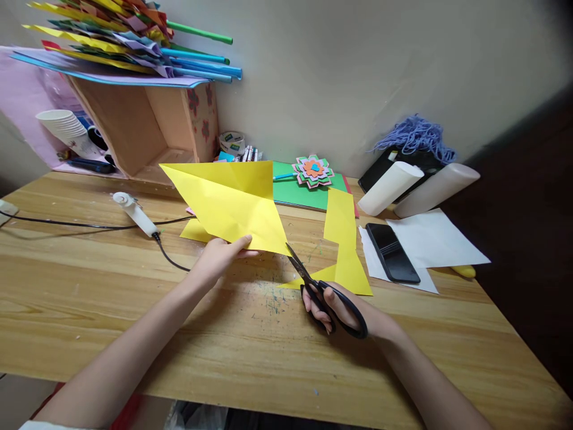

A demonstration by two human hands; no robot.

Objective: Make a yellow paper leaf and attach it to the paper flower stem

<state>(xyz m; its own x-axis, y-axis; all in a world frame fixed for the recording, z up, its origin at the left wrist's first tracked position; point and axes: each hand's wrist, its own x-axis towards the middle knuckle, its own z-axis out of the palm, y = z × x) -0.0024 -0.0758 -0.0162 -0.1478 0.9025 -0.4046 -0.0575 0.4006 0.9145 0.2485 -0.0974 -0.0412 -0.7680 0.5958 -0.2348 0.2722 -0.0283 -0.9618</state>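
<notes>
My left hand (228, 251) pinches a folded sheet of yellow paper (233, 203) by its lower edge, thumb on top and fingers underneath. The sheet is raised above the wooden table (188, 352). In my right hand (329, 304) is a pair of black-handled scissors (307, 276), with fingers and thumb through the loops. Their blade tips meet the paper's lower right corner; how far apart the blades stand is hard to see. Yellow paper scraps (347, 251) lie behind the scissors, and another yellow piece (196, 230) shows partly under the held sheet.
At left lies a white glue gun (134, 214) with a black cord. Behind are an open box (134, 119) topped with paper crafts, and a layered paper flower (313, 171) on green card. A phone (393, 252), white paper (439, 239) and white rolls (391, 188) lie at right.
</notes>
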